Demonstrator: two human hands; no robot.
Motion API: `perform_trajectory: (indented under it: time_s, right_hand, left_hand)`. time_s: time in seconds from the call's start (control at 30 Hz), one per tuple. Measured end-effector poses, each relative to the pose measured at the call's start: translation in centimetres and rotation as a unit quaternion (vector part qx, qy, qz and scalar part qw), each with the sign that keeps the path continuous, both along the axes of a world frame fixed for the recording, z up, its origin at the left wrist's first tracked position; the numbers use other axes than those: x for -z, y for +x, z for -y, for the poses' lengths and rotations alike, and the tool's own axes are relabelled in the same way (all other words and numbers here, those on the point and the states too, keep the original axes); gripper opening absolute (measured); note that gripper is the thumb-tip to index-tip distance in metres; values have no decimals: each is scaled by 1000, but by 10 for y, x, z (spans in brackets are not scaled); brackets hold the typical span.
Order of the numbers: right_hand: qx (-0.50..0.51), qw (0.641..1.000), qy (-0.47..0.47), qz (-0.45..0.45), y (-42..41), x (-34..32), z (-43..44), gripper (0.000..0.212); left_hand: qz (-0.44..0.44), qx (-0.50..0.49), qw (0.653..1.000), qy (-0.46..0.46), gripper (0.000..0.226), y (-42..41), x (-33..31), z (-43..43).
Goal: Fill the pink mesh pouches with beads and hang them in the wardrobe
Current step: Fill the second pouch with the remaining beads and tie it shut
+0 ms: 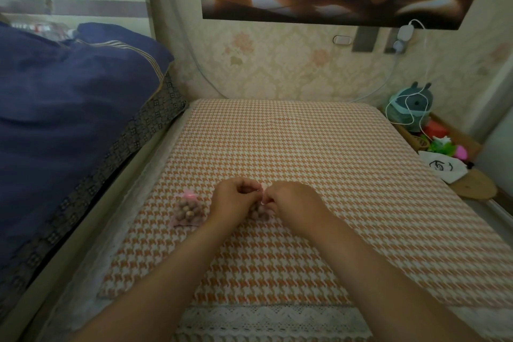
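Pink tied pouch (188, 209) lies beside left hand (233, 198) and right hand (293, 203), fingers (244, 184) pinching, half-hiding second pouch (259, 215).

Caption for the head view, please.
The left hand and right hand pinch the top of a bead-filled pouch on houndstooth cloth; a tied pouch lies alongside.

Single head-worn wide-angle view, looking forward and down.
It faces along the houndstooth cloth (319, 147) toward the far wallpapered wall (277, 72); the left hand (231, 201) and right hand (295, 203), pinching a pouch (259, 214), sit near and central, with blue bedding (69, 108) at the left.
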State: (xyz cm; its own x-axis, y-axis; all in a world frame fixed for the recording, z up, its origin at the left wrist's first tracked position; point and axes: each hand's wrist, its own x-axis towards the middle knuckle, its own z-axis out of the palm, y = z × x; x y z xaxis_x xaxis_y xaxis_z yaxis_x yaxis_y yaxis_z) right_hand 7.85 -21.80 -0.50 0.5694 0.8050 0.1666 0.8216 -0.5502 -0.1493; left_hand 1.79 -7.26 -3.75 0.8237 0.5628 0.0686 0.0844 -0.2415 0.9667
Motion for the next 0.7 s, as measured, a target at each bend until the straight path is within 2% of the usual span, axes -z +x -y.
perform_trajectory:
  time_s: [0.2,0.33,0.5,0.6,0.7]
  right_hand:
    - [-34,996,0,83,10,-2,0,21]
    - [-50,992,70,89,17,-2,2,9]
    - [-65,994,85,22,18,-5,-1,11]
    - [-48,994,94,-17,21,-5,0,12]
    - [-25,985,149,-84,22,-4,3,7]
  left_hand:
    - [-1,11,1000,-2,18,5,3,-3]
    - [-1,49,999,-2,23,6,2,-4]
    - [-7,104,991,82,25,8,5,-9]
    - [4,113,993,35,28,7,4,-9]
    - [8,123,992,24,30,7,4,-11]
